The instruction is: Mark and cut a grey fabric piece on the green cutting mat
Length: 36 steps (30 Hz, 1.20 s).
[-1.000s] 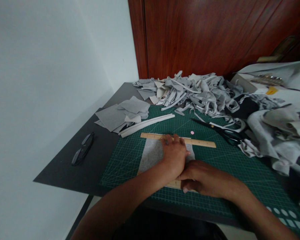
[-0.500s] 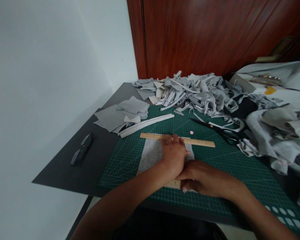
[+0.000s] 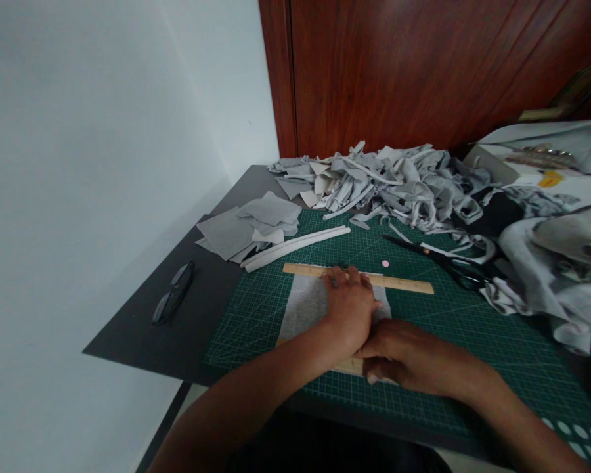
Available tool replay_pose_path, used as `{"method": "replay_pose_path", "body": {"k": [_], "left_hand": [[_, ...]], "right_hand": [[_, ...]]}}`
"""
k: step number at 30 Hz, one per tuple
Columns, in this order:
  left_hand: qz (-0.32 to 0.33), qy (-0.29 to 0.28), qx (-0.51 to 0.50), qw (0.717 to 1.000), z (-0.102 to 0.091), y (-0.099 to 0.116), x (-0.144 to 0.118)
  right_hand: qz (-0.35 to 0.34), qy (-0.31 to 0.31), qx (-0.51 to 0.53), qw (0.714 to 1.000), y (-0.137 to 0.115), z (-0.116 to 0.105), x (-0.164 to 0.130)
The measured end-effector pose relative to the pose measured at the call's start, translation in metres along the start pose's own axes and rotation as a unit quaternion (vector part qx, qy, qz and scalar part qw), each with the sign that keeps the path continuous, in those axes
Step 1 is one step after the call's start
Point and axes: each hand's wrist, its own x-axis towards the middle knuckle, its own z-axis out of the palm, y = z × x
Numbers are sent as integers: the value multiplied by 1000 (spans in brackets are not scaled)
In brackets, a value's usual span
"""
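A piece of light grey fabric [image 3: 303,305] lies flat on the green cutting mat [image 3: 256,315]. Across its far edge runs a wooden ruler [image 3: 408,284], with my left hand [image 3: 350,305] flat over it, fingers stretched and pressing down. A second wooden strip, like a ruler [image 3: 349,365], crosses the fabric's near edge, partly hidden under my left forearm. My right hand [image 3: 398,355] is closed at that strip's right end, its fingers curled and touching the heel of my left hand. The fingertips of my right hand are partly hidden.
Black scissors [image 3: 448,261] and a small pink disc [image 3: 385,263] lie beyond the ruler. Grey fabric pieces [image 3: 226,233], pale strips [image 3: 295,247] and eyeglasses [image 3: 173,293] are on the left. Heaped scraps [image 3: 408,184] back onto a wooden panel [image 3: 398,72]; rolled fabric [image 3: 546,263] lies right.
The camera view has turned slightly left, so everything appears a little further right. Both hands keep their places on the rulers and fabric.
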Motion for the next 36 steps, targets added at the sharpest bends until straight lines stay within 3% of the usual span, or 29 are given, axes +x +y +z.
{"method": "replay_pose_path", "body": {"k": [25,36], "left_hand": [[3,-7,-3,1000,-2,0,1],[39,11,5,999,-9,-7,-1]], "right_hand": [[3,0,4,1000,0,-1,-1],[-16,-2,6,1000,2,0,1]]}}
